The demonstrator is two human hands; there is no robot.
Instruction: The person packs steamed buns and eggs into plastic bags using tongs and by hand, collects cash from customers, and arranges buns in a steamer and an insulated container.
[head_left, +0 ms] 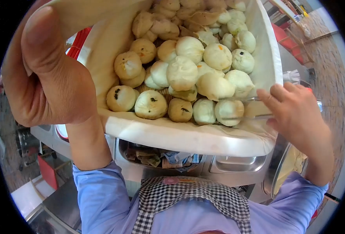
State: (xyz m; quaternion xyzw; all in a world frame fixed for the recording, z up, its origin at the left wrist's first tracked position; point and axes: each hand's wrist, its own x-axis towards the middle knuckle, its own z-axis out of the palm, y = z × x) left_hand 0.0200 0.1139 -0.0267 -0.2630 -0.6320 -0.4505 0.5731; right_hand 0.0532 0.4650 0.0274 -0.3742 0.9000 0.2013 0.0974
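A cloth-lined basket holds a heap of steamed buns, some marked with dark or orange spots. My left hand is raised close to the camera, its fingers curled round the edge of a pale cloth at the basket's upper left. With my right hand at the basket's right side I grip metal tongs. The tips of the tongs lie on either side of a bun in the front right corner of the heap.
Below the basket are a metal counter, a compartment of banknotes and a steel container. A round pan stands at the lower right. Red chairs are at the lower left and upper right.
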